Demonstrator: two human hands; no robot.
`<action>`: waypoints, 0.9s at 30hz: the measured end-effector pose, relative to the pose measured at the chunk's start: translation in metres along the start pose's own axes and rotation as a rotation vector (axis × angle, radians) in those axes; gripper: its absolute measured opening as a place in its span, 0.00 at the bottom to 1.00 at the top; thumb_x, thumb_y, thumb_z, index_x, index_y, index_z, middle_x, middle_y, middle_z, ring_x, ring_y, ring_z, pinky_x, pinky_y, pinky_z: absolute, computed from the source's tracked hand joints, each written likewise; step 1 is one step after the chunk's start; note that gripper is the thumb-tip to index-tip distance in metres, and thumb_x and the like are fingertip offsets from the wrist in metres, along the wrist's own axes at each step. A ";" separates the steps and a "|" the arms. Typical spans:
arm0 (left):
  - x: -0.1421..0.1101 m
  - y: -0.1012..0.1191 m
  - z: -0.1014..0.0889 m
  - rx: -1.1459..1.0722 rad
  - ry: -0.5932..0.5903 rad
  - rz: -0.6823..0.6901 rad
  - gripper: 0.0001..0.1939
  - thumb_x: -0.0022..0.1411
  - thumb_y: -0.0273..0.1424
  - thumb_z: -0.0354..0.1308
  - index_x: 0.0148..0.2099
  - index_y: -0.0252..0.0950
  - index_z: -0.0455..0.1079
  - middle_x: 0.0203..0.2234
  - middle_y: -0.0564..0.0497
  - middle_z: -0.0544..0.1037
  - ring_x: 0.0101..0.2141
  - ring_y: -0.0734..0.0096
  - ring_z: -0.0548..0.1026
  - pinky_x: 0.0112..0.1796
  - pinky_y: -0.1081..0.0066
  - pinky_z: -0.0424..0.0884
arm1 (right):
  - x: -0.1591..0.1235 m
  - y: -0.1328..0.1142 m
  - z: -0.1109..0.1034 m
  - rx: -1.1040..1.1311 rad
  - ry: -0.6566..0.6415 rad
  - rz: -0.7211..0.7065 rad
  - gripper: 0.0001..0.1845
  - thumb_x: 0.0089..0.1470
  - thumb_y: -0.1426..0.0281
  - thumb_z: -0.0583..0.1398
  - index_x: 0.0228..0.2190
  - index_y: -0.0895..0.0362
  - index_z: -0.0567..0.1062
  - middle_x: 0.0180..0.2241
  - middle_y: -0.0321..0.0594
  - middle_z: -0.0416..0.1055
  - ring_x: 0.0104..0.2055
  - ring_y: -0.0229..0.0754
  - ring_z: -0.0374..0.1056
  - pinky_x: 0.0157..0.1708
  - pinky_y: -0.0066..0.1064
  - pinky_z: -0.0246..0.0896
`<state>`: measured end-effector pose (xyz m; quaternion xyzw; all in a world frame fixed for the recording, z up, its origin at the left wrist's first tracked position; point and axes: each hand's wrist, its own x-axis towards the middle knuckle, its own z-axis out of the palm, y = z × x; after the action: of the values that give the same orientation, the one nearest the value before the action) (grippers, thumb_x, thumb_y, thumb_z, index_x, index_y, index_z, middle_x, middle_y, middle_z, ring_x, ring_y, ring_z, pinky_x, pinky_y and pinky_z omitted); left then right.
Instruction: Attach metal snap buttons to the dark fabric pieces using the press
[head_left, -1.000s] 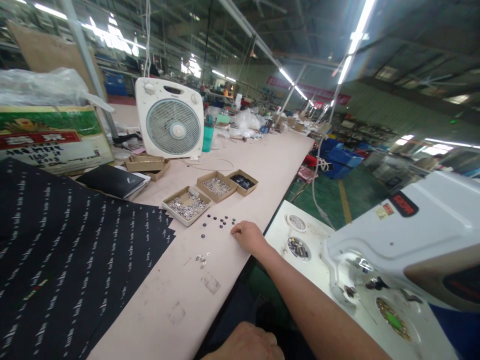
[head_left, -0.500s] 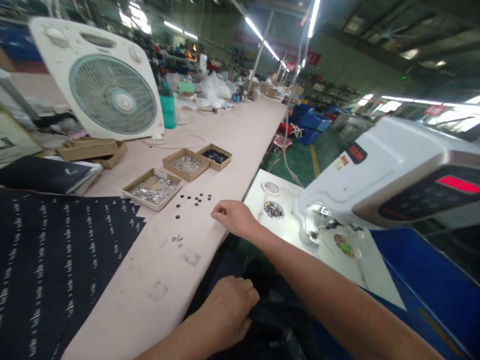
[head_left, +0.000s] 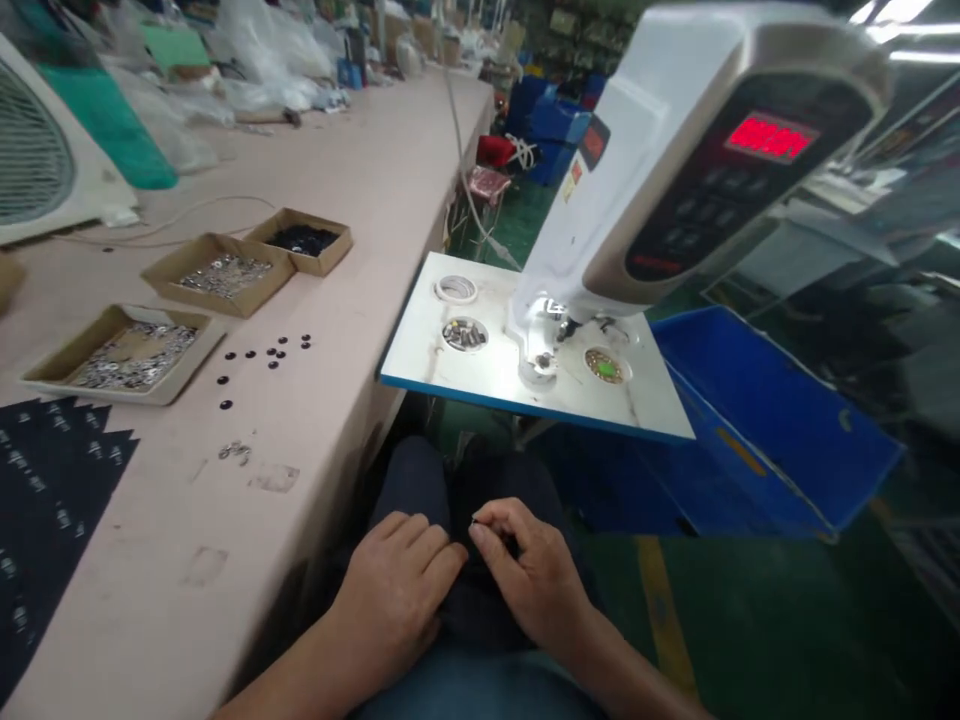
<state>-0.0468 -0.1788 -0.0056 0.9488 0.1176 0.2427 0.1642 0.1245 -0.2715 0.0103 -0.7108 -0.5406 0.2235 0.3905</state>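
My left hand (head_left: 394, 590) lies flat on a dark piece of fabric (head_left: 465, 560) in my lap, fingers stretched out and together. My right hand (head_left: 529, 570) is beside it on the same fabric, thumb and forefinger pinched on something small I cannot make out. Loose dark buttons (head_left: 266, 355) lie on the pink table (head_left: 352, 200) to the left. A white press machine (head_left: 675, 160) with a red display stands over a white work plate (head_left: 480, 380) ahead.
Three shallow cardboard trays (head_left: 124, 355) of small metal and dark parts sit on the table. Dark printed fabric (head_left: 37, 480) lies at the left edge. A fan (head_left: 45, 170) stands far left. A blue bin (head_left: 757, 420) sits right of the plate.
My right hand left the loose buttons on the table and came down to my lap beside my left hand. The view swung down and to the right.
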 end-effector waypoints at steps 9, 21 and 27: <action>0.002 0.009 -0.014 -0.038 0.181 0.176 0.11 0.67 0.23 0.48 0.45 0.30 0.72 0.33 0.44 0.78 0.35 0.62 0.72 0.38 0.60 0.67 | -0.017 -0.012 -0.031 0.083 -0.113 -0.011 0.05 0.62 0.70 0.60 0.37 0.53 0.78 0.31 0.34 0.77 0.32 0.36 0.72 0.35 0.25 0.65; 0.006 0.013 -0.014 -0.083 0.181 0.190 0.10 0.67 0.22 0.49 0.42 0.31 0.72 0.32 0.45 0.79 0.34 0.64 0.74 0.38 0.61 0.71 | -0.025 -0.009 -0.034 0.056 -0.182 -0.111 0.07 0.62 0.73 0.59 0.39 0.53 0.78 0.35 0.36 0.79 0.35 0.36 0.74 0.38 0.25 0.65; 0.004 0.013 -0.013 -0.108 0.172 0.170 0.10 0.68 0.25 0.48 0.43 0.31 0.72 0.32 0.44 0.79 0.34 0.64 0.74 0.36 0.62 0.69 | -0.022 -0.011 -0.036 0.017 -0.244 -0.138 0.09 0.61 0.75 0.59 0.39 0.53 0.78 0.34 0.35 0.79 0.34 0.37 0.74 0.36 0.25 0.64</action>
<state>-0.0479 -0.1859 0.0120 0.9208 0.0370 0.3422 0.1834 0.1369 -0.3024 0.0383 -0.6363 -0.6296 0.2855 0.3424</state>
